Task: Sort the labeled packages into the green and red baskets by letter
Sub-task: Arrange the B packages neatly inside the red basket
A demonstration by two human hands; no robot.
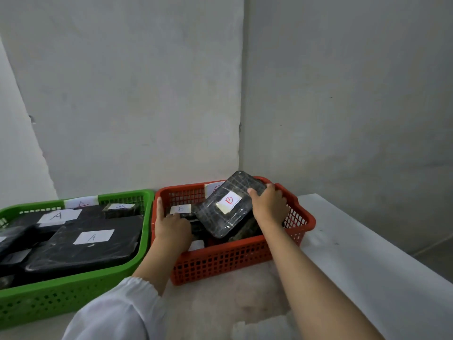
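Note:
A red basket (235, 256) stands at the centre of the white table, with a green basket (73, 293) to its left. My right hand (269, 204) grips the right edge of a black wrapped package (220, 217) with a red B label, tilted up inside the red basket. My left hand (171, 227) reaches into the red basket's left side and rests on another black package with a B label (181, 209); whether it grips is unclear. The green basket holds several black packages labelled A (93, 238).
Both baskets sit against grey walls that meet in a corner behind the red basket. The white table (367, 266) stretches to the right, its edge running diagonally at right. A paper tag (81, 202) hangs on the green basket's back wall.

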